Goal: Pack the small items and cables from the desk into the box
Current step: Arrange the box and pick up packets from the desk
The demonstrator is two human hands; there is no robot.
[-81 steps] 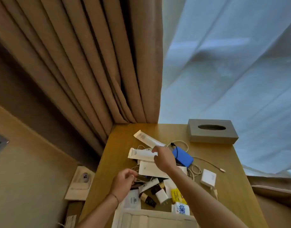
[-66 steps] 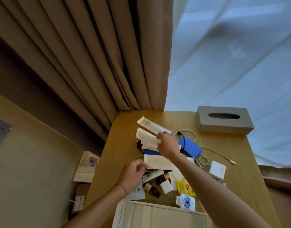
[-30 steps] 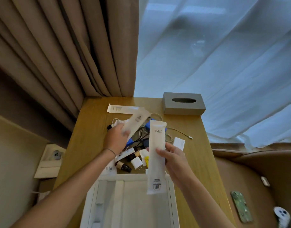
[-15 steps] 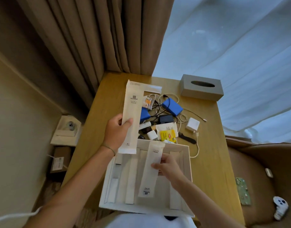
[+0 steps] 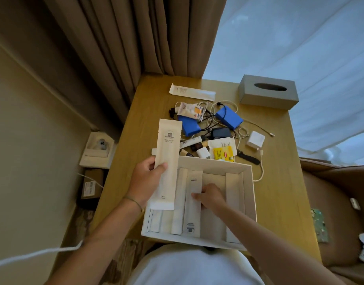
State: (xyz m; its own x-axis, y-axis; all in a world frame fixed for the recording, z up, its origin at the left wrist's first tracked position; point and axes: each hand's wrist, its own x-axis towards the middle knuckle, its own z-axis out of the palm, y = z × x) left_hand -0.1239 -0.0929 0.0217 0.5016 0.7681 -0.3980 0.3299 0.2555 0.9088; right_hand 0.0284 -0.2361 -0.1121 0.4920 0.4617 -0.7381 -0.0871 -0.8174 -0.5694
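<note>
I am working in what is looking like a hotel or guest room. Heavy brown curtains (image 5: 123, 48) are hanging across the upper left of the frame, and sheer white drapes (image 5: 300, 38) are glowing with daylight at upper right. A wooden desk (image 5: 279, 182) is sitting in the corner at centre, carrying a grey tissue box (image 5: 268, 91) and paper-sleeved amenity packets (image 5: 192, 92). A brown upholstered seat (image 5: 331, 192) is showing at lower right, and a wall socket plate (image 5: 97, 150) is lying at mid left.
</note>
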